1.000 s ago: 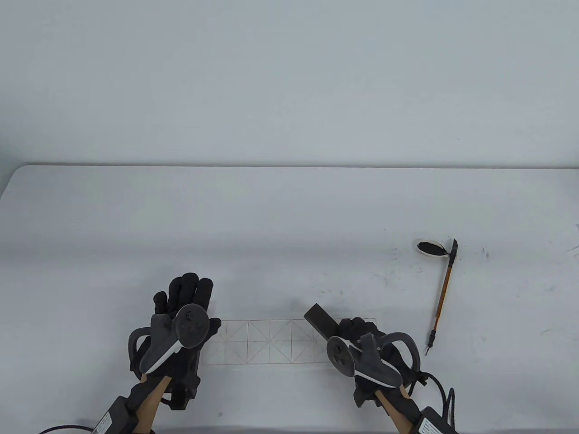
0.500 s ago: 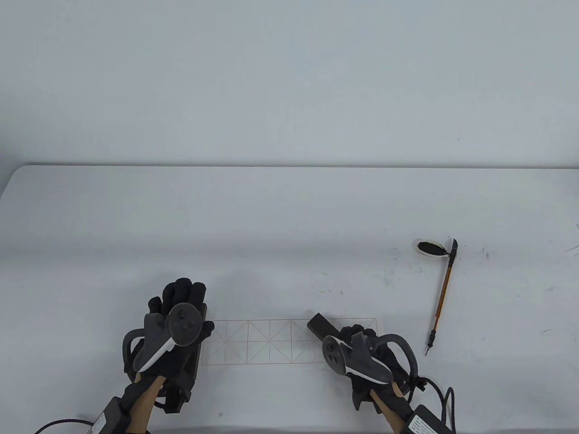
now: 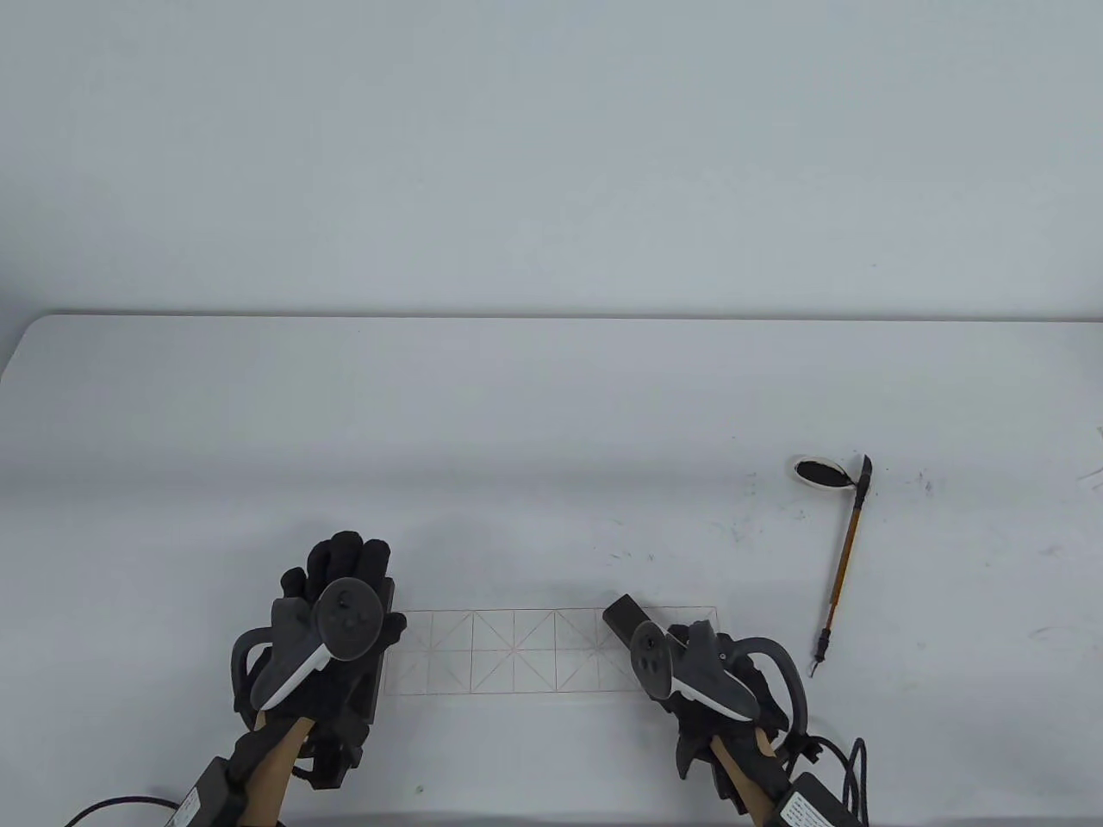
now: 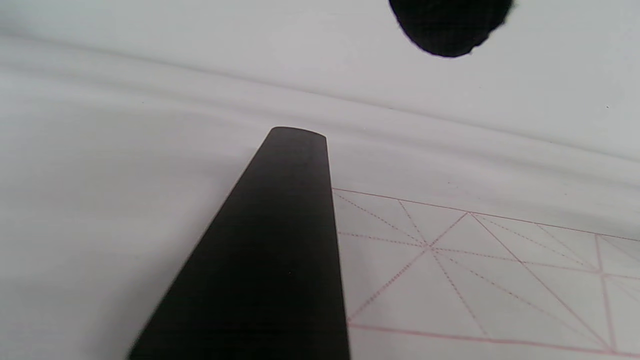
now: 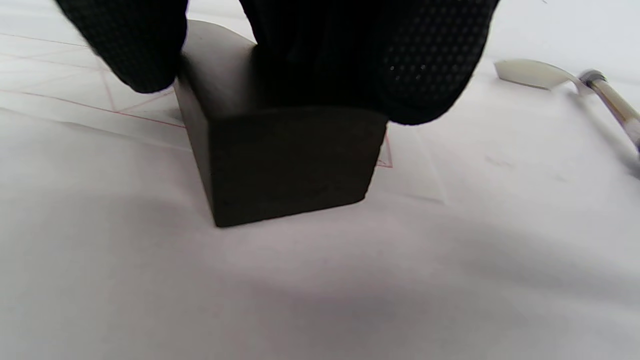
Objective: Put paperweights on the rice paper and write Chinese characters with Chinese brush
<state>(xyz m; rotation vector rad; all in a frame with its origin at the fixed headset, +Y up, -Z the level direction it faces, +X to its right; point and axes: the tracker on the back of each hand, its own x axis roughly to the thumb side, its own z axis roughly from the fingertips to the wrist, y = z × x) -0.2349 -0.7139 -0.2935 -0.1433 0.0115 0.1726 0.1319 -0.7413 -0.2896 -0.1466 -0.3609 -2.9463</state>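
Observation:
The rice paper (image 3: 517, 650) with its red grid lies near the table's front edge. A dark bar paperweight (image 3: 366, 689) lies along the paper's left edge (image 4: 475, 270). My left hand (image 3: 345, 560) hovers over it with loosely curled fingers. In the left wrist view the bar (image 4: 270, 250) is bare, with one fingertip (image 4: 450, 25) in the air above it. My right hand (image 3: 687, 636) grips the second paperweight (image 3: 622, 615) at the paper's right end. There its fingers (image 5: 350, 55) lie over the block (image 5: 285, 160), whose near end sits low over the paper's corner (image 5: 75, 70).
A Chinese brush (image 3: 843, 564) with an orange-brown shaft lies to the right of the paper, its dark tip beside a small white ink dish (image 3: 819, 473). Both show at the right wrist view's upper right: the brush (image 5: 612, 102), the dish (image 5: 530, 74). Faint ink marks dot the table nearby.
My left hand's fingers went from straight to curled and drew back a little over the left paperweight. My right hand carried its paperweight slightly rightward, toward the paper's right end.

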